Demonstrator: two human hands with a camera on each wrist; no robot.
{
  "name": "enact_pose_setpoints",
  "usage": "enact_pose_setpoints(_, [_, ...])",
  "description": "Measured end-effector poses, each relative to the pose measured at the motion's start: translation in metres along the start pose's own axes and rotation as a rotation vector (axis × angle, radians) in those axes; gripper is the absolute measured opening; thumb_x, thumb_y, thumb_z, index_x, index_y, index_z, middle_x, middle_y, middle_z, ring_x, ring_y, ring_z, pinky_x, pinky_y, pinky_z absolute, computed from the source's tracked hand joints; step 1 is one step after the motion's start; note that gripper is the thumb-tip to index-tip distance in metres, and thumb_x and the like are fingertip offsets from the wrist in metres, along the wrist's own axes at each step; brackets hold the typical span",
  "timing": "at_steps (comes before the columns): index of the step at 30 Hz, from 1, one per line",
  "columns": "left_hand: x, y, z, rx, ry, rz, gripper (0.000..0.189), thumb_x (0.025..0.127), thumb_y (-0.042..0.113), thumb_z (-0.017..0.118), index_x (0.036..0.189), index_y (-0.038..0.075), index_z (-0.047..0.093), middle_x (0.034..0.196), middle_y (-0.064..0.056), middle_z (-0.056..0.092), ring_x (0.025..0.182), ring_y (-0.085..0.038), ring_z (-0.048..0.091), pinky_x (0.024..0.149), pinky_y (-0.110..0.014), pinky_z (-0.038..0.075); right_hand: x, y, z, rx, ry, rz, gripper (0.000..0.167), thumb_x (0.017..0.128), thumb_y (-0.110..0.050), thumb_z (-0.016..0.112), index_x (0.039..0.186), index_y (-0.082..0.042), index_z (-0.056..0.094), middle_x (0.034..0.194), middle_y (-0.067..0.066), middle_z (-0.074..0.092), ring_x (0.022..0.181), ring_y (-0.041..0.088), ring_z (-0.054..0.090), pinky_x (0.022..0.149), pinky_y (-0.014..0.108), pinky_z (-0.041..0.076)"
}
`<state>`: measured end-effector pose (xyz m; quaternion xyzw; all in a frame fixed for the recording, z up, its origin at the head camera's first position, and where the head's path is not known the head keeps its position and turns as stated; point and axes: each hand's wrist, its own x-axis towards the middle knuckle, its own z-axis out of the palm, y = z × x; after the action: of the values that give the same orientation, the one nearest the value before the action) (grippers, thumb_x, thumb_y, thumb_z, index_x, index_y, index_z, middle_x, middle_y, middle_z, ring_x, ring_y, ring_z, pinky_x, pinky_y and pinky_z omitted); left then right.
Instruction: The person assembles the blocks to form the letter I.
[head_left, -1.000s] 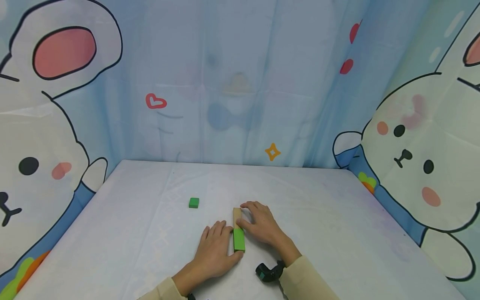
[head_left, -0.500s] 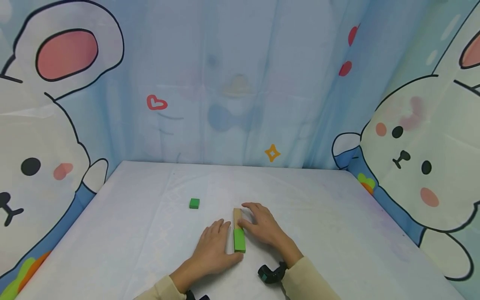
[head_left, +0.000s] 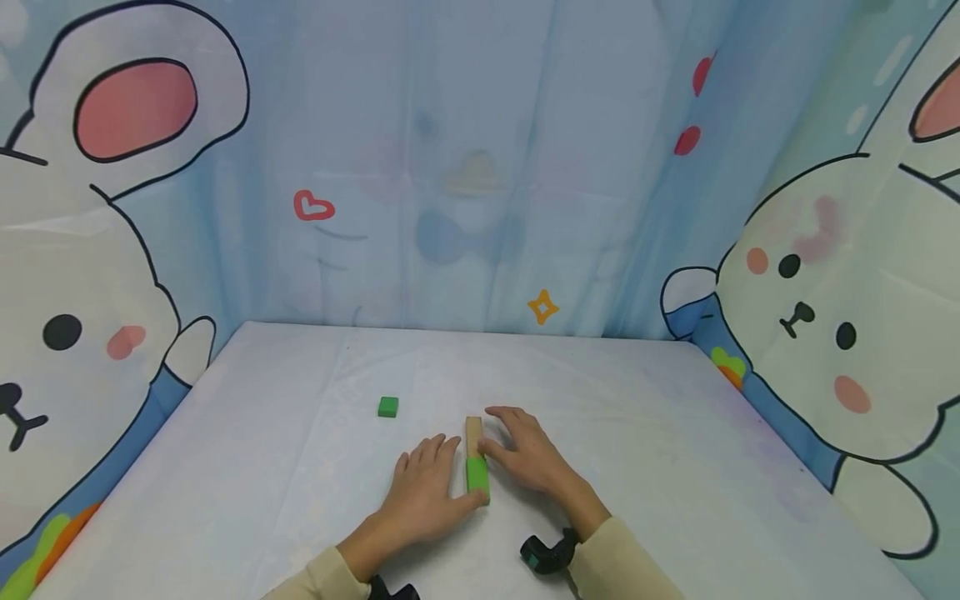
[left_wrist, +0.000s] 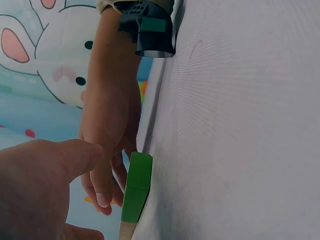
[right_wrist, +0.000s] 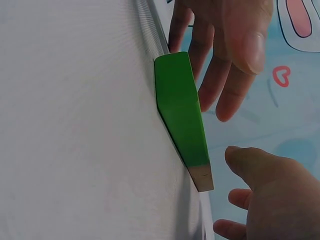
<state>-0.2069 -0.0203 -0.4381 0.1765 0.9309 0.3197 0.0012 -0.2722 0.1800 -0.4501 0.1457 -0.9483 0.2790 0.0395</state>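
Observation:
On the white table a green block (head_left: 477,475) lies end to end with a natural-wood block (head_left: 473,435), forming one straight strip. My left hand (head_left: 422,504) is to the left of the strip, fingers spread and pointing forward. Its thumb hovers over the near green end; the left wrist view shows the thumb apart from the green block (left_wrist: 137,185). To the right, my right hand (head_left: 528,454) is loosely curved beside the wooden block, holding nothing. In the right wrist view a gap shows between its thumb (right_wrist: 240,157) and the strip.
A small green block (head_left: 387,407) lies farther back on the white table (head_left: 675,500), left of the strip. Blue curtains (head_left: 420,125) with cartoon rabbits stand around the table. A black wrist camera (head_left: 549,552) is by the right sleeve.
My left hand has drawn its fingers away from the strip's left side and lifted slightly, the thumb now over the near end. My right hand has barely moved; the blocks lie where they were.

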Motion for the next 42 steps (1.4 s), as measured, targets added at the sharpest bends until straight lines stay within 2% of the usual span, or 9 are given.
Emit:
enact_pose_setpoints(10, [0.001, 0.000, -0.002, -0.020, 0.027, -0.027, 0.073, 0.097, 0.048, 0.064, 0.150, 0.001, 0.047, 0.156, -0.027, 0.043, 0.147, -0.048, 0.037, 0.114, -0.076, 0.024, -0.007, -0.003, -0.003, -0.018, 0.014, 0.009, 0.057, 0.100, -0.041, 0.065, 0.149, -0.014, 0.051, 0.156, 0.014, 0.049, 0.148, 0.037, 0.042, 0.118, 0.061, 0.036])
enact_pose_setpoints(28, [0.003, -0.003, -0.008, -0.022, 0.076, -0.045, 0.071, 0.097, 0.046, 0.064, 0.149, 0.000, 0.048, 0.156, -0.029, 0.042, 0.147, -0.049, 0.036, 0.114, -0.077, 0.023, -0.016, -0.013, -0.006, -0.004, -0.012, -0.009, 0.056, 0.099, -0.039, 0.067, 0.149, -0.018, 0.052, 0.157, 0.012, 0.048, 0.148, 0.037, 0.042, 0.117, 0.062, 0.037])
enact_pose_setpoints(38, [0.005, -0.007, -0.012, 0.135, 0.167, -0.029, 0.069, 0.097, 0.043, 0.065, 0.149, 0.001, 0.049, 0.155, -0.028, 0.044, 0.147, -0.049, 0.037, 0.114, -0.075, 0.026, -0.020, -0.015, -0.007, 0.014, -0.036, -0.046, 0.054, 0.100, -0.037, 0.067, 0.148, -0.017, 0.053, 0.156, 0.014, 0.048, 0.147, 0.037, 0.043, 0.117, 0.062, 0.037])
enact_pose_setpoints(42, [0.006, -0.009, -0.016, 0.147, 0.189, -0.039, 0.068, 0.097, 0.041, 0.067, 0.148, 0.001, 0.049, 0.154, -0.027, 0.045, 0.146, -0.049, 0.038, 0.114, -0.074, 0.027, -0.020, -0.017, -0.009, 0.023, -0.049, -0.057, 0.055, 0.100, -0.036, 0.067, 0.148, -0.016, 0.053, 0.156, 0.014, 0.047, 0.147, 0.038, 0.043, 0.117, 0.062, 0.037])
